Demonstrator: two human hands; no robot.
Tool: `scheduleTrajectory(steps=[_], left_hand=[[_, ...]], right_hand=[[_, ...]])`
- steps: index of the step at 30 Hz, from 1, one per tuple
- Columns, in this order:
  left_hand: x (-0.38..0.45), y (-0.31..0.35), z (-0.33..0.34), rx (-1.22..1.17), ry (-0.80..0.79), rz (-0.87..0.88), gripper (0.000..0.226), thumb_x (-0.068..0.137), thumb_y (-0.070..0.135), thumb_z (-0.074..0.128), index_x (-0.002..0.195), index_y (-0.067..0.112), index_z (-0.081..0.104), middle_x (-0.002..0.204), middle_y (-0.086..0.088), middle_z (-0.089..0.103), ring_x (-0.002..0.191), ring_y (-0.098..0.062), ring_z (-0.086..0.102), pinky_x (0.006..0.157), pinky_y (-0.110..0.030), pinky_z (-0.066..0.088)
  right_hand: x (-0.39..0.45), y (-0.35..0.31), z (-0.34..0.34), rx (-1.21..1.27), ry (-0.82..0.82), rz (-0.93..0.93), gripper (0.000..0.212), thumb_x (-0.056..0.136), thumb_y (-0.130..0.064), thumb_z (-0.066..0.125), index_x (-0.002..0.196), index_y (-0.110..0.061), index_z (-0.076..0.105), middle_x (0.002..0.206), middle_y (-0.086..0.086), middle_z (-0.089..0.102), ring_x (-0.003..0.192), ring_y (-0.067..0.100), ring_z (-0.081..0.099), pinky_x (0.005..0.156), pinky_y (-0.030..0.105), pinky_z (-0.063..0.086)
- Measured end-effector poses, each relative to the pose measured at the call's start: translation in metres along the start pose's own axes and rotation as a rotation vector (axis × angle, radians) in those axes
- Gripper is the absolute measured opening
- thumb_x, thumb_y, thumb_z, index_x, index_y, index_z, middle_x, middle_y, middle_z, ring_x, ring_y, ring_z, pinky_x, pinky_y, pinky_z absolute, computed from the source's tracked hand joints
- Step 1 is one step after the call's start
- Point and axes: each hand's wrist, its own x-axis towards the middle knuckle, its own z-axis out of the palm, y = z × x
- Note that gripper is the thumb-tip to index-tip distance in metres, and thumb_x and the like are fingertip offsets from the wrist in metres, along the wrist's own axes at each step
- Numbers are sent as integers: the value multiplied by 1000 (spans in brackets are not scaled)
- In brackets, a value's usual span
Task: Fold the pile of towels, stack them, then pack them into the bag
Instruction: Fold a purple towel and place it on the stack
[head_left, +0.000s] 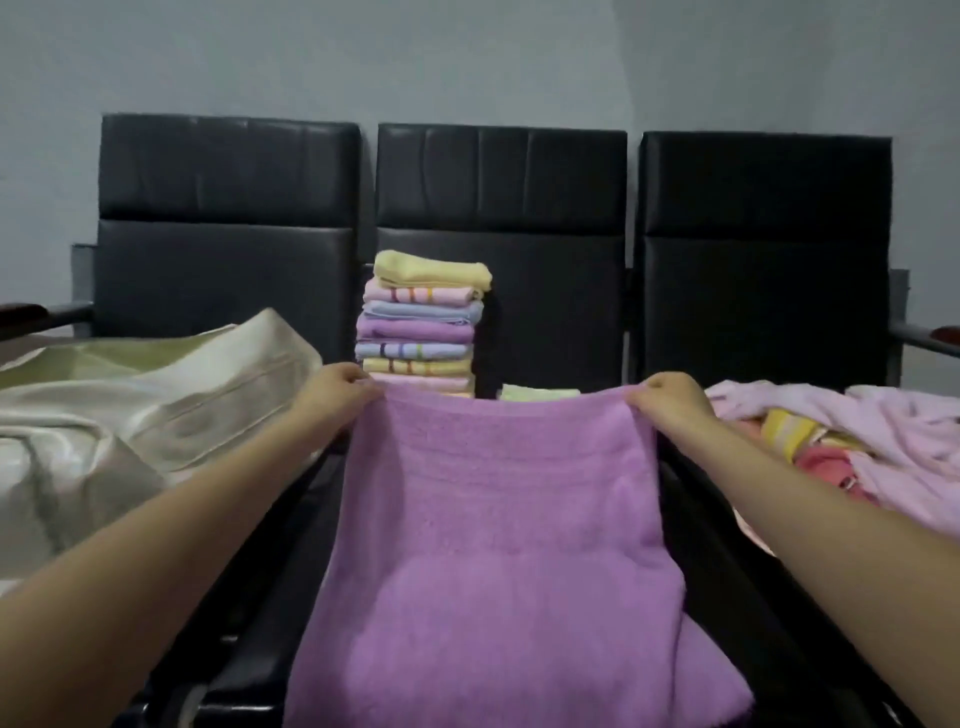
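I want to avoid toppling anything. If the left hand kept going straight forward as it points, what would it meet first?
Probably the stack of folded towels on the middle seat: the left hand, pinching the purple towel, sits just short of its lower layers. Depth is hard to judge from this view.

A purple towel (498, 519) hangs spread flat above the middle seat, its top corners pinched up, its lower part bunched at the bottom edge of view; behind it a stack (423, 327) of folded towels, yellow on top, then striped pink, blue and purple, stands upright; a loose pink pile (852, 441) lies at right; a cream bag (156, 415) slumps at left.
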Motion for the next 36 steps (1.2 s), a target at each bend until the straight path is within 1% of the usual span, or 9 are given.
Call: scheduleTrajectory(steps=[3,7,9,13,16,19,23,28,36], left_hand=[[3,-44,34,-25,0,-100,9,81,14,65,74,9,67,55,-3,55,52,-24,54,47,-26,46],[18,-90,70,-212,33,-270,15,84,11,58,71,14,64,56,-7,62,62,-33,67,72,-48,58],[29,-104,78,-260,43,-295,13,85,13,57,73,16,64,58,-7,67,70,-37,71,75,-53,56],[63,-126,78,-156,47,-167,19,72,33,57,80,22,70,80,-7,74,84,-32,71,86,-53,55],[51,-104,76,32,2,-12,33,85,21,58,118,26,59,97,-1,68,90,-26,65,83,-39,52],[44,-105,84,237,-64,37,53,92,21,59,142,12,43,112,-15,62,101,-35,59,82,-36,44],[27,-104,89,419,-150,57,45,97,30,54,138,11,51,133,-21,52,121,-37,50,104,-42,39],[-15,-91,91,443,-212,195,33,97,31,53,125,16,62,133,-11,55,125,-28,48,107,-39,37],[-74,-38,75,240,-261,248,26,99,23,49,119,19,64,126,-5,60,118,-19,52,100,-31,36]], right_hand=[[3,35,36,-187,-54,71,20,89,-10,50,87,-11,69,84,10,68,86,31,66,76,35,52],[13,61,77,234,-94,247,21,92,1,42,102,-7,57,81,10,65,56,20,69,40,26,50],[24,65,87,390,-91,264,24,93,4,42,112,-5,53,80,9,60,49,14,65,37,24,50],[43,67,104,530,-96,244,24,94,5,44,115,-2,51,98,18,59,58,16,64,48,25,54],[44,68,114,470,-129,155,46,92,-6,56,136,-10,42,116,9,53,84,16,58,67,27,53],[34,61,112,389,-150,65,50,93,-6,54,139,-16,40,99,-6,52,83,6,52,88,37,51],[24,59,104,230,-128,-3,46,91,-6,53,137,-11,46,110,1,56,97,19,55,93,38,47],[-2,70,84,9,-165,-59,42,88,-11,56,130,-13,54,108,9,63,86,21,57,72,29,44],[-42,66,36,-145,-294,120,46,86,-17,64,128,-2,52,118,16,59,93,23,53,79,39,49]])
